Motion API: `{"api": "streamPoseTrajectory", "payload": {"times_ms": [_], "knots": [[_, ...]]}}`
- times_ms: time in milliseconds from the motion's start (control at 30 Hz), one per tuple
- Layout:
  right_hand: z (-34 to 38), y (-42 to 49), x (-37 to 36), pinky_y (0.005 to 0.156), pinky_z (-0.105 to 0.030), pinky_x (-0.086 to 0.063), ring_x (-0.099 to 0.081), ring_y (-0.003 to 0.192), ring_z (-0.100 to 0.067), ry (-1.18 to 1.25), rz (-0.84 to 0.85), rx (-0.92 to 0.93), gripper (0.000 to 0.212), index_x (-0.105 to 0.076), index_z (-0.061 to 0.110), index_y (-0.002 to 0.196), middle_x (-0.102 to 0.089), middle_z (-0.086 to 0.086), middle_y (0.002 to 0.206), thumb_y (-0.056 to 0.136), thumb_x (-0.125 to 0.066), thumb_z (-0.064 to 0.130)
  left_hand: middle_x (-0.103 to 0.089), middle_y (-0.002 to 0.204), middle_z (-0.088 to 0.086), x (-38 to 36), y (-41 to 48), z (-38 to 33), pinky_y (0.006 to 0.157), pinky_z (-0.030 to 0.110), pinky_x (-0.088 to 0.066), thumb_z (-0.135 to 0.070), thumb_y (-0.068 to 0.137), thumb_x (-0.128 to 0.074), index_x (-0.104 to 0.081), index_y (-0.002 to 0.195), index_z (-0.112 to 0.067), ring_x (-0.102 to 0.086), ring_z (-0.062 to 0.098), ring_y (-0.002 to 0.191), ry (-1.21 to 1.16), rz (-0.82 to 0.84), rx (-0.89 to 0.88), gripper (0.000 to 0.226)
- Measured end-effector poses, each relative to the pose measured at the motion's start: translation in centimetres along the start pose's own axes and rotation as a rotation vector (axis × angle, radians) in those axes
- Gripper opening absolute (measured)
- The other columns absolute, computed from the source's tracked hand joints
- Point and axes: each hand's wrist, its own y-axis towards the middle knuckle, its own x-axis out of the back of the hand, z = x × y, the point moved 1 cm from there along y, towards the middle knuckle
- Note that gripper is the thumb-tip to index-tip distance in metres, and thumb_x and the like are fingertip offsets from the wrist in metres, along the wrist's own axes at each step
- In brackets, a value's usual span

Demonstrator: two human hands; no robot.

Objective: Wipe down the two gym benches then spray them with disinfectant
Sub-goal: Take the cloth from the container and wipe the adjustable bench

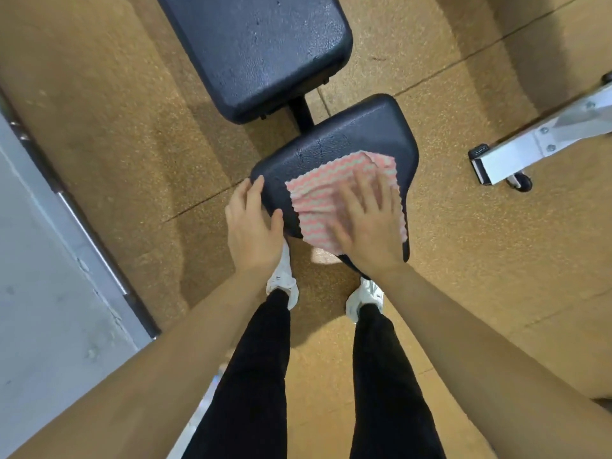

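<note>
A black padded gym bench stands below me, with a seat pad [347,140] near my feet and a longer back pad [255,51] beyond it. A pink and white wavy-striped cloth [318,193] lies flat on the seat pad. My right hand [367,220] presses flat on the cloth, fingers spread. My left hand [253,226] rests on the seat pad's left edge, thumb on top, holding nothing loose. Wet sheen shows on both pads.
A white metal frame foot with a small black wheel [516,160] stands on the floor to the right. A grey wall with a metal rail [89,240] runs along the left. My legs and white shoes [283,279] stand just before the seat on tan rubber flooring.
</note>
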Motion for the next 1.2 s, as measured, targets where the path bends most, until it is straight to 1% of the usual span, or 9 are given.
{"api": "streamPoseTrajectory", "payload": {"times_ms": [67, 133, 200, 333, 433, 567, 867, 1033, 1200], "knots": [[0.2, 1.1, -1.4, 0.119, -0.069, -0.005, 0.001, 0.154, -0.044, -0.081, 0.075, -0.002, 0.070, -0.022, 0.036, 0.160, -0.008, -0.003, 0.171, 0.098, -0.038, 0.066, -0.036, 0.160, 0.001, -0.6, 1.1, 1.2, 0.122, 0.038, -0.032, -0.017, 0.097, -0.066, -0.040, 0.156, -0.022, -0.033, 0.018, 0.148, -0.093, 0.042, 0.046, 0.065], [0.8, 2.8, -2.1, 0.114, -0.076, -0.001, 0.006, 0.153, -0.048, -0.123, 0.075, -0.010, 0.074, -0.017, 0.041, 0.160, -0.004, -0.001, 0.171, 0.096, -0.034, 0.073, -0.042, 0.154, -0.002, -1.0, 2.2, 1.8, 0.114, 0.044, -0.044, -0.015, 0.095, -0.069, -0.043, 0.152, -0.024, -0.044, 0.017, 0.142, -0.213, 0.058, 0.060, 0.063], [1.9, 4.5, -2.6, 0.111, -0.079, 0.000, 0.003, 0.152, -0.051, -0.161, 0.047, -0.020, 0.074, -0.019, 0.043, 0.159, -0.005, -0.002, 0.171, 0.094, -0.030, 0.077, -0.049, 0.141, -0.006, -0.9, 2.8, 2.1, 0.104, 0.040, -0.053, -0.012, 0.093, -0.070, -0.050, 0.145, -0.026, -0.056, 0.016, 0.129, -0.297, 0.029, 0.071, 0.058], [5.0, 7.4, -3.5, 0.112, -0.077, -0.001, -0.001, 0.153, -0.048, -0.215, 0.012, 0.127, 0.073, -0.019, 0.040, 0.160, -0.009, 0.000, 0.171, 0.096, -0.023, 0.075, -0.056, 0.131, -0.006, 0.0, 3.2, 2.5, 0.099, 0.019, -0.049, -0.007, 0.098, -0.063, -0.057, 0.142, -0.019, -0.061, 0.011, 0.115, -0.398, 0.046, 0.081, 0.046], [6.5, 9.1, -3.7, 0.113, -0.076, -0.001, -0.006, 0.155, -0.043, -0.260, 0.038, 0.340, 0.070, -0.023, 0.035, 0.160, -0.016, 0.000, 0.170, 0.099, -0.025, 0.069, -0.064, 0.131, -0.005, 0.4, 3.2, 2.8, 0.101, 0.037, -0.055, -0.006, 0.099, -0.058, -0.059, 0.139, -0.019, -0.066, 0.015, 0.117, -0.583, 0.079, 0.166, 0.042], [5.0, 10.6, -3.2, 0.115, -0.073, -0.008, -0.019, 0.153, -0.042, -0.264, 0.053, 0.483, 0.069, -0.038, 0.031, 0.155, -0.034, -0.006, 0.164, 0.099, -0.030, 0.070, -0.067, 0.130, -0.007, 0.7, 3.2, 2.6, 0.098, 0.040, -0.058, -0.005, 0.098, -0.063, -0.057, 0.142, -0.023, -0.070, 0.019, 0.113, -0.679, 0.128, 0.309, 0.048], [-3.4, 14.8, 1.9, 0.120, -0.064, -0.013, -0.036, 0.144, -0.037, -0.298, 0.038, 0.111, 0.072, -0.048, 0.024, 0.143, -0.050, -0.011, 0.146, 0.096, -0.026, 0.074, -0.054, 0.142, -0.013, 1.0, 2.9, 0.6, 0.091, 0.020, -0.055, -0.004, 0.090, -0.074, -0.048, 0.148, -0.029, -0.068, 0.002, 0.105, -0.495, 0.103, 0.319, 0.068], [-4.9, 13.7, 2.5, 0.122, -0.063, -0.005, -0.011, 0.155, -0.035, -0.229, 0.026, -0.037, 0.073, -0.028, 0.030, 0.158, -0.020, -0.010, 0.168, 0.098, -0.022, 0.072, -0.053, 0.141, -0.013, 0.9, 3.0, 0.4, 0.089, 0.019, -0.054, -0.005, 0.089, -0.077, -0.048, 0.148, -0.027, -0.066, -0.002, 0.101, -0.448, 0.094, 0.316, 0.069], [-4.1, 8.7, 0.6, 0.122, -0.064, -0.008, -0.007, 0.155, -0.041, -0.257, -0.026, 0.051, 0.073, -0.014, 0.030, 0.162, -0.011, -0.012, 0.170, 0.101, -0.029, 0.067, -0.052, 0.131, -0.018, 0.9, 3.0, 0.6, 0.089, 0.017, -0.052, -0.007, 0.089, -0.078, -0.049, 0.147, -0.027, -0.065, -0.004, 0.096, -0.418, 0.107, 0.294, 0.068]]}}
